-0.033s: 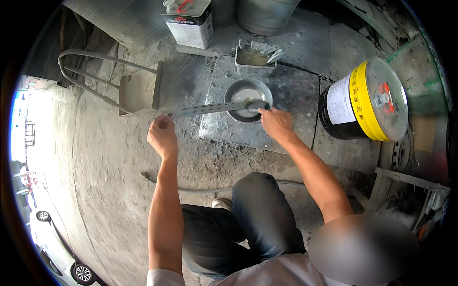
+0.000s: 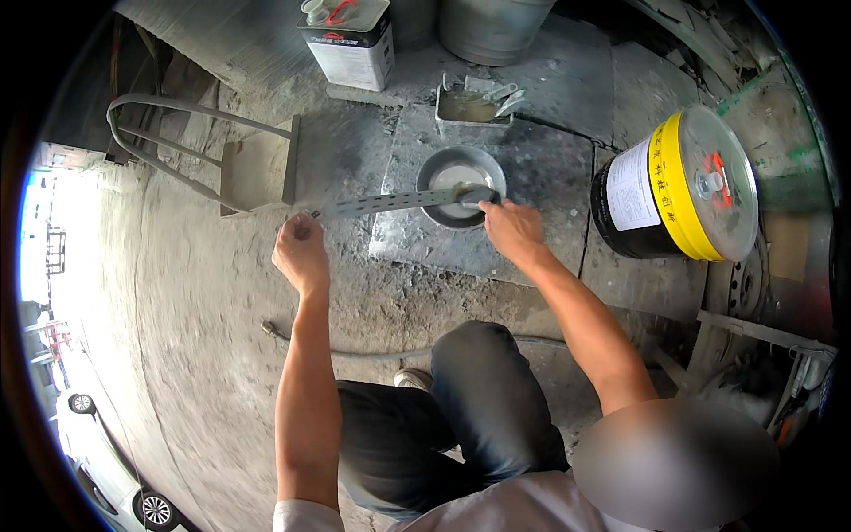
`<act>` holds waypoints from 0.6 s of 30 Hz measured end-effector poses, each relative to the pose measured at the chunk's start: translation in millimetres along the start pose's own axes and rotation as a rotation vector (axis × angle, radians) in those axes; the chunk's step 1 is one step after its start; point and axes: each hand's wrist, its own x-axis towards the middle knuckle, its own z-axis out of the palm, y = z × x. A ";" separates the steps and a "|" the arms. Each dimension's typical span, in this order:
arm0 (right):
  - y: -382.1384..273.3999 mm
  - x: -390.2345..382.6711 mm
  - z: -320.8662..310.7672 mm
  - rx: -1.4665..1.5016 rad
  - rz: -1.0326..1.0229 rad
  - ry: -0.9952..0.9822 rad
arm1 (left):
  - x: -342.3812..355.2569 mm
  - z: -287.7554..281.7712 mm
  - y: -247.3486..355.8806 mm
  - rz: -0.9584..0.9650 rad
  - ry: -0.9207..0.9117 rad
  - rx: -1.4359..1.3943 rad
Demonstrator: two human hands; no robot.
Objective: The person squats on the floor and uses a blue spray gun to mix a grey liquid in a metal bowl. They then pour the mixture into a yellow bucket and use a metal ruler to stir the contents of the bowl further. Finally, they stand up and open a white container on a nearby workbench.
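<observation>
A long grey perforated metal strip (image 2: 381,203) lies level across the front of me. My left hand (image 2: 301,253) pinches its left end, fingers closed. The strip's other end reaches over a round grey metal bowl (image 2: 429,215) with pale liquid inside. My right hand (image 2: 514,232) is closed at the bowl's right side, gripping a small tool (image 2: 480,196) with a dark, wet-looking head against the strip. The fingers hide most of its handle, so its exact kind is unclear. Behind the bowl stands a rectangular tub (image 2: 475,132) with murky liquid and several pale-handled tools.
A black bucket with a yellow band (image 2: 671,191) stands at the right. Farther off are a rectangular can (image 2: 353,62) and a large round drum (image 2: 493,34). A metal frame with a plate (image 2: 257,168) rests at left. A hose (image 2: 390,355) crosses the floor near my knees.
</observation>
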 end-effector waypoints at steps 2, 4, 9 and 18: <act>1.5 0.2 3.3 -0.017 -0.014 -0.004 | 0.6 0.1 6.5 0.005 0.038 0.041; 4.7 -0.9 8.5 -0.024 -0.026 0.013 | 1.9 -1.6 13.1 -0.060 0.021 0.008; 2.1 0.1 4.8 -0.045 -0.043 0.029 | 13.8 -13.9 10.3 -0.314 -0.206 0.051; -0.7 4.3 -3.7 0.222 0.081 0.166 | 7.4 -20.4 0.2 -0.514 -0.436 -0.525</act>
